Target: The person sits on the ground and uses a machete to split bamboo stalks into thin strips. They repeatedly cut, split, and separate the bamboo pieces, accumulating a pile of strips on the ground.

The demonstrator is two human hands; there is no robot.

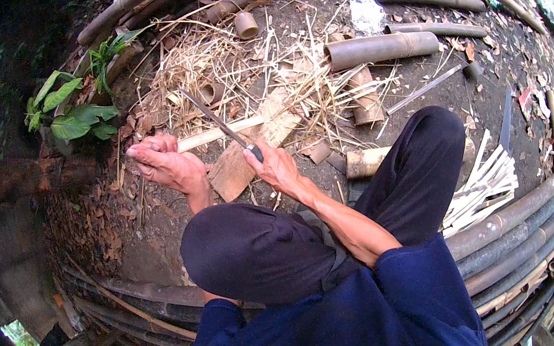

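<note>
My left hand point(171, 164) is closed around the near end of a pale split bamboo strip point(199, 140). In my right hand point(277, 169) is the dark handle of a knife, its long narrow blade point(209, 114) pointing away to the left. Seen from above, the blade crosses the strip; whether it touches cannot be made out. Below the strip's far part, a flat wooden board point(234, 170) lies on the ground, partly covered by thin bamboo shavings point(189, 69).
Bamboo tube pieces point(382, 50) lie ahead. Right of my raised knee are a pile of pale strips point(486, 188) and a saw blade point(507, 118). Long bamboo poles point(521, 210) run along the right edge. A leafy plant point(72, 124) grows at the left.
</note>
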